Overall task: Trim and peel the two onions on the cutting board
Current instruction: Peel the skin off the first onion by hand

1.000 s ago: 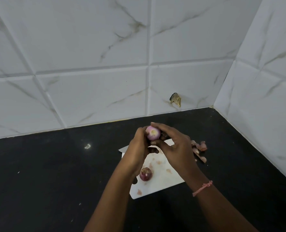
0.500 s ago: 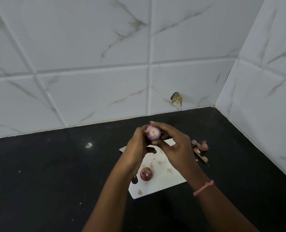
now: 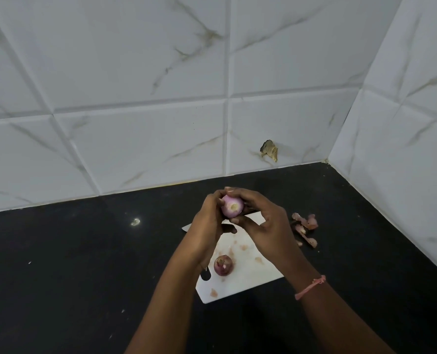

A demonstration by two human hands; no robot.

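A pale peeled onion is gripped between both hands, left hand and right hand, just below frame centre, above the white cutting board. A darker second onion lies on the board; peel scraps sit right on the black table.

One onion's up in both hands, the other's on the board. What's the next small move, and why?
Probably set the held onion down on the board and pick up the darker one. The held one looks pale, smooth and trimmed; the other seems to keep its skin.
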